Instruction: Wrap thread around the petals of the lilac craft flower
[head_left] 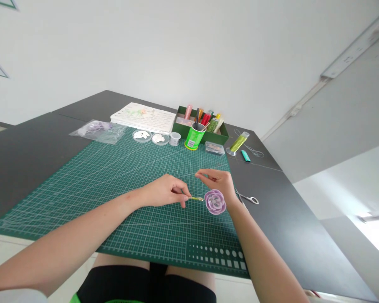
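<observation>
My left hand (169, 191) pinches the thin yellow-green stem (196, 198) of an artificial flower between thumb and fingers. At the stem's right end is the flower head (215, 202), with layered, glossy light purple petals, held over the green cutting mat (139, 168). Just behind the flower, my right hand (217, 181) has its thumb and fingertips pressed together, pointing left. Whatever they hold, if anything, is too fine to make out. The right wrist lies close to the petals. Scissors (251, 199) lie to its right, their blades partly hidden by the forearm.
Toward the back stand a green cup (194, 138) with tools and a dark green box (219, 137) of coloured rolls. Nearby are petal dishes (142, 135), a clear case (214, 148), a yellow-green spool (239, 142), a teal lighter-like object (245, 156) and a plastic bag (97, 130).
</observation>
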The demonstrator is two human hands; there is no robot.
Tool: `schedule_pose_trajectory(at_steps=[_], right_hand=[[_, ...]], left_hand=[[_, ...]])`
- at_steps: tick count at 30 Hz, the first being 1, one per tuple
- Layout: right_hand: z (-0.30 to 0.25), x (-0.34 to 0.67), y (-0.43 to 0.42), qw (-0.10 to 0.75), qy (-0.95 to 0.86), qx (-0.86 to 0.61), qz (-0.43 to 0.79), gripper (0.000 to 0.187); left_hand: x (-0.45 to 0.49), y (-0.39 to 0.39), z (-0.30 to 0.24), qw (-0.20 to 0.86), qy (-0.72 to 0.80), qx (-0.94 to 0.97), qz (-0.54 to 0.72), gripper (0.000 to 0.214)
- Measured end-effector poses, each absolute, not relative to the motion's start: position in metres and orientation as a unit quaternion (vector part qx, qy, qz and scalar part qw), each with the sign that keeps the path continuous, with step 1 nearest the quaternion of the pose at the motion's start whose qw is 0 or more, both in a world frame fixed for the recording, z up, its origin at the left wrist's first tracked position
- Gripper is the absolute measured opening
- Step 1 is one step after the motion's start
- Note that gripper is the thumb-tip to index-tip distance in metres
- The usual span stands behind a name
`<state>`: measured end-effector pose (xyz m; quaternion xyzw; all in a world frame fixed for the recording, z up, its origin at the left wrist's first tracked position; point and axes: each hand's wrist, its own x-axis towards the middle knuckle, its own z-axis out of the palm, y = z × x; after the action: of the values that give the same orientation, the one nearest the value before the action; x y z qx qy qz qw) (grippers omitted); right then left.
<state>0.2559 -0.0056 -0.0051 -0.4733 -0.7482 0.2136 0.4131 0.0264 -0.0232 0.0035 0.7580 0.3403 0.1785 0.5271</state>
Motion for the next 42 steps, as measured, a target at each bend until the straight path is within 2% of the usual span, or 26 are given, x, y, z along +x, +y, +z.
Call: schedule_pose_trajectory(at_steps=[5,11,16,21,29,37,42], right_hand=[[-0.011,0.262,0.001,0.366,-0.763,-0.483,0.226,0.036],[-0.012,0.261,0.003,0.37,-0.727,-0.522,0.249,0.04],[-0.004,0.252,-0.003,0.379,-0.713,-0.508,0.299,0.033],[-0.001,0.245,-0.013,0.384,-0.727,-0.482,0.303,0.029],[0.002,0.24,-0.024,0.407,-0.76,-0.428,0.273,0.022],[0.014,0.239,-0.036,0.382,-0.78,-0.405,0.284,0.024],[0.025,0.241,-0.041,0.391,-0.772,-0.403,0.298,0.025]], left_hand=[[0.025,-0.021,0.006,0.551,0.337,0.725,0.241,0.016],[0.022,-0.014,0.008,0.595,0.341,0.644,0.339,0.023],[0.018,-0.007,0.011,0.621,0.397,0.53,0.421,0.019],[0.017,-0.004,0.01,0.628,0.434,0.465,0.449,0.018],[0.019,-0.003,0.006,0.597,0.466,0.482,0.441,0.015],[0.017,0.002,0.002,0.565,0.497,0.498,0.431,0.018],[0.017,0.005,-0.007,0.545,0.497,0.595,0.318,0.02]])
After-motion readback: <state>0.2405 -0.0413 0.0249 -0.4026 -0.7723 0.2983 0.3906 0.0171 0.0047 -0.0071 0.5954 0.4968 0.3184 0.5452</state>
